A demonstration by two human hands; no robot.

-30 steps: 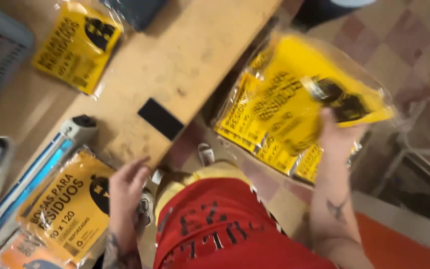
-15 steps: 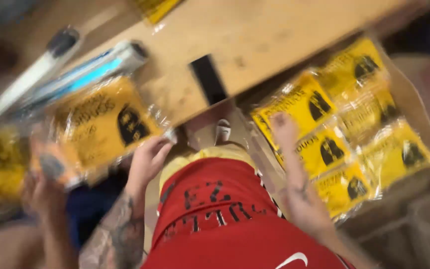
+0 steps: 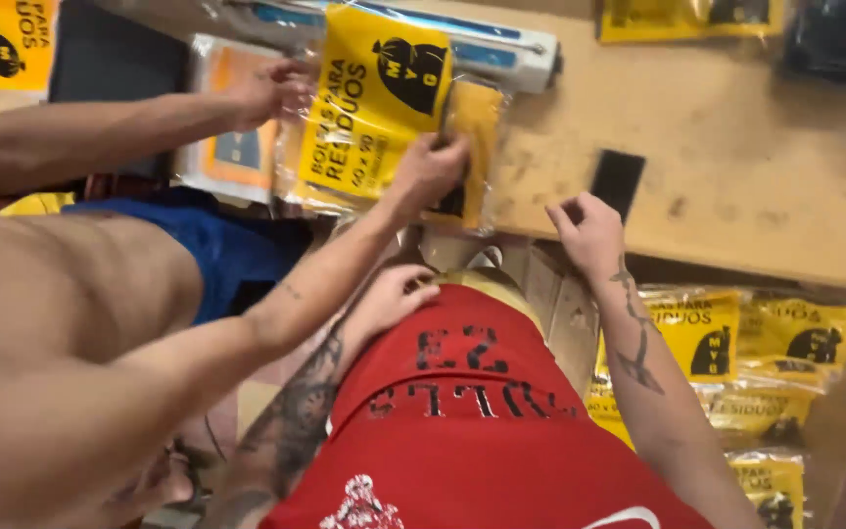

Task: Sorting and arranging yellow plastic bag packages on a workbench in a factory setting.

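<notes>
My right hand (image 3: pixel 589 230) rests on the front edge of the wooden table (image 3: pixel 736 186), fingers loosely apart and holding nothing, just beside a black rectangle (image 3: pixel 617 181). My left hand (image 3: pixel 394 299) lies on my red shorts (image 3: pixel 462 411) below the table edge, also holding nothing. A yellow packet with a black bag drawing (image 3: pixel 374 98) lies on the table. A co-worker's hand (image 3: pixel 428 171) presses on its right side. The co-worker's other hand (image 3: pixel 266 93) touches an orange packet (image 3: pixel 232 147).
A white and blue bar-shaped sealer (image 3: pixel 501 49) lies behind the yellow packet. A clear bag with several yellow packets (image 3: pixel 736 353) sits below the table at the right. More yellow packets (image 3: pixel 687 18) and a black bundle (image 3: pixel 834 39) lie at the far edge. The shirtless co-worker fills the left.
My right hand left the bag of yellow packets and rose to the table edge. My left hand came off the yellow packet onto my shorts. The co-worker's hands now reach over the packets.
</notes>
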